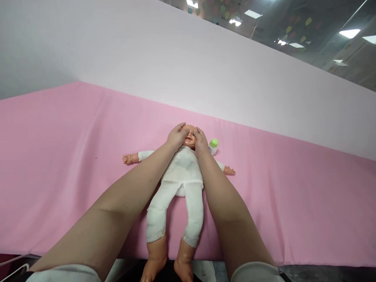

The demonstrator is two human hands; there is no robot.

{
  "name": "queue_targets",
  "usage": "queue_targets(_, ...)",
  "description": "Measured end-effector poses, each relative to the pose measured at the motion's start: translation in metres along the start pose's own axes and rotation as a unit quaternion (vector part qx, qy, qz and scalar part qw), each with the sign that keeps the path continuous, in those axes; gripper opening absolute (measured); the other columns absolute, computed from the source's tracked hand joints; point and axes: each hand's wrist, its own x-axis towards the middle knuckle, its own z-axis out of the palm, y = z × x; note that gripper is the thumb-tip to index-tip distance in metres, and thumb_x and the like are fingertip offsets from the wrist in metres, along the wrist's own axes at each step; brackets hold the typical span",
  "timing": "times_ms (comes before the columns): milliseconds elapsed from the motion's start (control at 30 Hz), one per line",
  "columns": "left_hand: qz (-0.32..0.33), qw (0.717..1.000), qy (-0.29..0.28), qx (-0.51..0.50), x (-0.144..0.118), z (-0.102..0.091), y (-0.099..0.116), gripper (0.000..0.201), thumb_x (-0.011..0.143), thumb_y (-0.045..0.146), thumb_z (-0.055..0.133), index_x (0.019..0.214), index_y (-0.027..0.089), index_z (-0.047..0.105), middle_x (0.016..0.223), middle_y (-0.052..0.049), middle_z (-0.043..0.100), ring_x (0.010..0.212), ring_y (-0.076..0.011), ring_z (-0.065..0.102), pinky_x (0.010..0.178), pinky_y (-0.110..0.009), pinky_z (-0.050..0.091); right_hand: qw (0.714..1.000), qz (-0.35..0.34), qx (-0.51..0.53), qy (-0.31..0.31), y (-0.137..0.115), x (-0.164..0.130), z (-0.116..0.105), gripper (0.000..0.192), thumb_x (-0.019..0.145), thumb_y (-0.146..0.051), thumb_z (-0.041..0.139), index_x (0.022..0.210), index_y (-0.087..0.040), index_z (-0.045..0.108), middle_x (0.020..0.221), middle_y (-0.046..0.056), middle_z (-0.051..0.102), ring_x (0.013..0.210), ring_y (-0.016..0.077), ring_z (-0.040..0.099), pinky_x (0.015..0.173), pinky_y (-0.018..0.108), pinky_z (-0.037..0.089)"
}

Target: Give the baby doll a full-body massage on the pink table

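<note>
A baby doll [183, 166] in white clothes lies on its back on the pink-covered table, head toward the wall and arms spread. Against one side of its head, my left hand [177, 137] is cupped with the thumb near the eye. On the other side my right hand [200, 140] is cupped the same way. Between the hands the doll's mouth and part of its eyes show; the sides of the head are hidden. Just right of my right hand stands a small bottle [214, 146] with a green cap, partly covered by that hand.
The pink cover [293, 188] has creases and runs wide to both sides. Behind it rises a white wall [190, 66] with a glass pane [282, 27] above. The doll's feet [154, 260] reach past the near edge. A white cable [14, 268] is at the lower left.
</note>
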Motion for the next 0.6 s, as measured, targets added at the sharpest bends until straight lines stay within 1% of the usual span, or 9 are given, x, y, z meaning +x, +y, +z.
queue_targets(67, -0.018, 0.999, -0.006, -0.030, -0.003, -0.001, 0.002, 0.067, 0.079, 0.036, 0.079, 0.143, 0.019, 0.069, 0.131, -0.013, 0.076, 0.119, -0.0301, 0.073, 0.109, -0.045, 0.058, 1.000, 0.000, 0.015, -0.013, 0.003, 0.001, -0.001, 0.061, 0.089, -0.053, 0.070, 0.142, -0.024, 0.060, 0.148, 0.009, 0.067, 0.136, 0.0258, 0.066, 0.118, 0.047, 0.053)
queue_targets(133, -0.043, 0.996, -0.016, -0.081, -0.005, -0.002, 0.006, 0.074, 0.075, 0.032, 0.081, 0.146, 0.016, 0.068, 0.128, -0.014, 0.076, 0.113, -0.0290, 0.075, 0.106, -0.045, 0.060, 1.000, -0.008, 0.019, -0.023, 0.005, 0.001, -0.003, 0.062, 0.084, -0.051, 0.076, 0.139, -0.027, 0.062, 0.144, 0.006, 0.069, 0.134, 0.0254, 0.066, 0.118, 0.048, 0.053)
queue_targets(200, -0.070, 0.987, -0.026, -0.141, -0.008, -0.002, 0.009, 0.079, 0.069, 0.027, 0.084, 0.146, 0.015, 0.067, 0.125, -0.014, 0.076, 0.108, -0.0279, 0.075, 0.105, -0.045, 0.060, 0.999, -0.012, 0.023, -0.029, 0.006, 0.001, -0.004, 0.063, 0.082, -0.051, 0.079, 0.137, -0.026, 0.061, 0.137, 0.005, 0.071, 0.128, 0.0253, 0.069, 0.114, 0.049, 0.056)
queue_targets(267, -0.088, 0.979, -0.034, -0.182, -0.010, -0.002, 0.011, 0.081, 0.066, 0.023, 0.087, 0.144, 0.014, 0.068, 0.122, -0.013, 0.076, 0.105, -0.0269, 0.075, 0.105, -0.045, 0.059, 0.999, -0.012, 0.026, -0.032, 0.008, 0.001, -0.004, 0.064, 0.082, -0.052, 0.080, 0.137, -0.026, 0.059, 0.132, 0.005, 0.071, 0.120, 0.0248, 0.072, 0.108, 0.050, 0.060)
queue_targets(367, -0.082, 0.978, -0.038, -0.186, -0.010, -0.002, 0.011, 0.076, 0.067, 0.024, 0.088, 0.140, 0.014, 0.071, 0.120, -0.012, 0.077, 0.106, -0.0264, 0.075, 0.106, -0.045, 0.058, 0.999, -0.016, 0.008, -0.030, 0.009, 0.001, -0.005, 0.063, 0.084, -0.053, 0.079, 0.136, -0.027, 0.057, 0.127, 0.005, 0.071, 0.112, 0.0234, 0.074, 0.102, 0.048, 0.063)
queue_targets(500, -0.071, 0.982, -0.021, -0.174, -0.008, 0.000, 0.007, 0.065, 0.074, 0.026, 0.084, 0.137, 0.015, 0.074, 0.122, -0.012, 0.078, 0.111, -0.0260, 0.074, 0.109, -0.044, 0.057, 0.998, -0.019, -0.022, -0.052, 0.008, 0.004, -0.008, 0.055, 0.091, -0.058, 0.072, 0.134, -0.027, 0.058, 0.124, 0.005, 0.072, 0.112, 0.0231, 0.073, 0.102, 0.046, 0.063)
queue_targets(600, -0.075, 0.980, -0.020, -0.182, -0.007, -0.001, 0.007, 0.060, 0.078, 0.025, 0.078, 0.137, 0.015, 0.074, 0.126, -0.012, 0.078, 0.115, -0.0259, 0.073, 0.112, -0.044, 0.055, 0.999, -0.005, 0.018, -0.041, 0.009, 0.004, -0.007, 0.054, 0.093, -0.059, 0.067, 0.133, -0.025, 0.058, 0.126, 0.006, 0.072, 0.114, 0.0237, 0.074, 0.106, 0.049, 0.061)
